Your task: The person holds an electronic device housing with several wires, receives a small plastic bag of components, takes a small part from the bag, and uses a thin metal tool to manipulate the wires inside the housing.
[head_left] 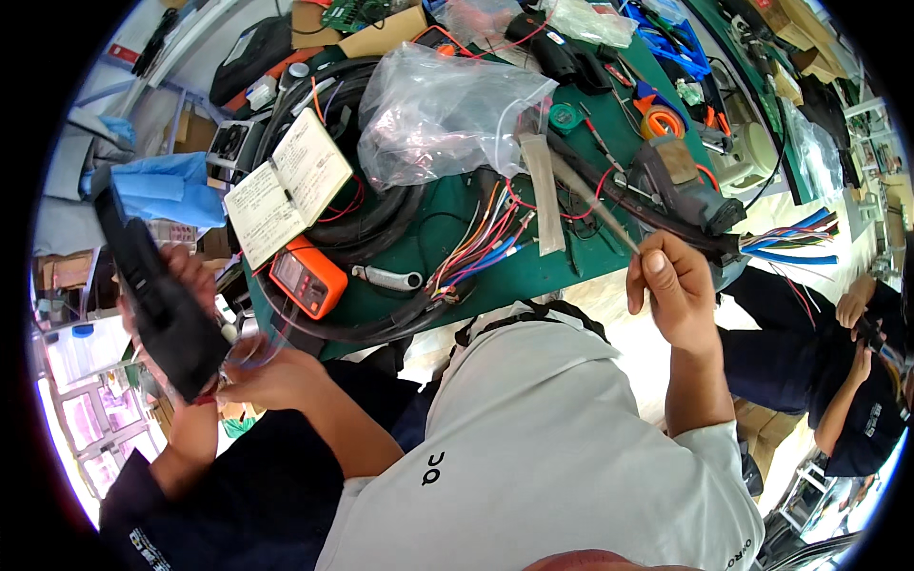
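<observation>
My right hand (pixel 671 290) is closed, pinching the near end of a long thin grey-brown rod (pixel 595 200) that slants over the table's front edge. A flat translucent strip (pixel 543 195) lies left of the rod. My left hand (pixel 276 379) is out at the left, its fingers drawn together at the lower end of a black, elongated device (pixel 157 290). Thin wire-like loops show by those fingers; what they grip is not clear. A co-worker's hand (pixel 190 276) in a dark sleeve is around the black device, which is blurred.
On the green table (pixel 514 281) lie an orange multimeter (pixel 307 278), an open notebook (pixel 290 190), a clear plastic bag (pixel 443 114), and thick black cables with coloured wire ends (pixel 481 243). Right are orange tape (pixel 662 122) and another cable's blue wires (pixel 790 240). Another person (pixel 857 324) works far right.
</observation>
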The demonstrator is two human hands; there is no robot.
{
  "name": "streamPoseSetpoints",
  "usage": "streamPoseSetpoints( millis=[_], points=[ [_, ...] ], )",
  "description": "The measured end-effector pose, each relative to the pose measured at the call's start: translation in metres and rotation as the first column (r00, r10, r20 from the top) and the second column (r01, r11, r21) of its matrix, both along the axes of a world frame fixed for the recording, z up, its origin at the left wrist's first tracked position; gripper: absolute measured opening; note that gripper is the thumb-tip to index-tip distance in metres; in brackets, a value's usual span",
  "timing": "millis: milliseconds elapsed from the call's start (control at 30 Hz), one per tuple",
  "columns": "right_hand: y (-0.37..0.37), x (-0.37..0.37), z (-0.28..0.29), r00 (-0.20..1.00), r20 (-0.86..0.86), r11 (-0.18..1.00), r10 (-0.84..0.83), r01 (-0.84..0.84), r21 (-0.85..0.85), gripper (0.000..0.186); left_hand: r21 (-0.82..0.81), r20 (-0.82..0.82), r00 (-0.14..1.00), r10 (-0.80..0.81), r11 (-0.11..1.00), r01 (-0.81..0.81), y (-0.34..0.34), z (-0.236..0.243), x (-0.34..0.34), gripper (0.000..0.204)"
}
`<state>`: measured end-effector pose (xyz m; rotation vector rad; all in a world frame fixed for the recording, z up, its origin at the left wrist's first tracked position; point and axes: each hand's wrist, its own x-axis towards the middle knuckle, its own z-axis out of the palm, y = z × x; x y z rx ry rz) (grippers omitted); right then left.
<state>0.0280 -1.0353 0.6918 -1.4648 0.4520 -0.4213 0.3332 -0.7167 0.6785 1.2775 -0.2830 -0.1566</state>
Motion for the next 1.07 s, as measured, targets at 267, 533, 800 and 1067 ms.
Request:
streamPoseSetpoints(
  millis=[267,533,800,1067],
  points=[
    [-0.001,-0.037,-0.066,0.952,-0.038,0.898,-0.303,0.298,0.324,0.029,0.731,-0.018,0.953,-0.303,0.646,0.219,-0.154,-0.136,-0.114,0.034],
    [-0.021,-0.060,-0.069,0.970,-0.060,0.930,-0.236,0.244,0.277,0.028,0.911,0.112,0.892,-0.438,0.403,0.084,-0.345,-0.206,-0.117,0.061],
    [-0.032,-0.079,-0.082,0.950,-0.093,0.923,-0.299,0.313,0.223,0.026,0.820,0.008,0.952,-0.306,0.547,0.169,-0.346,-0.230,-0.105,0.030],
    [-0.040,-0.060,-0.084,0.940,-0.047,0.937,-0.337,0.340,0.085,0.021,0.147,0.060,0.896,-0.439,0.892,0.428,-0.269,-0.190,-0.169,0.032]
  ],
)
